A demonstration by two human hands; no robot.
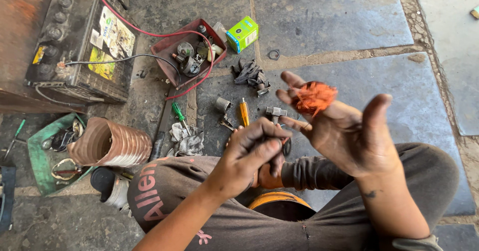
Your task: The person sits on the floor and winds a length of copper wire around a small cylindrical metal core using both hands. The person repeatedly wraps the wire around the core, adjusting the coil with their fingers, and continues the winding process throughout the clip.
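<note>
Orange fibre wad (314, 97), frayed and loose, sits on the fingertips of the right hand (344, 133), at about 1 o'clock from frame centre. That hand is raised palm-up, fingers spread and only lightly curled; the wad rests on them rather than being pinched.

Left hand (252, 153) is closed in a fist round a small dark part at centre, held over the knees. The part is almost wholly covered by the fingers; its kind cannot be told.

Judged step: preparing or cleaning the gripped part, with the wad brought up as wiping or packing material. A next move would likely call for bringing the wad down to the part and loosening the left fingers enough to expose its surface.

Floor layout:
- yellow-handled screwdriver (244, 112) and green-handled screwdriver (178, 112) at 11 o'clock of the left hand
- small hammer head (275, 112) just beyond the knuckles
- red tray (172, 46) of small parts, green box (243, 33) beside it, at 11 o'clock of centre
- battery (82, 41) at 10 o'clock, red and black leads running to the tray
- copper-coloured ribbed can (111, 143) at 9 o'clock

Hidden: orange round object under the knees, mostly covered; tray contents too small to identify.
</note>
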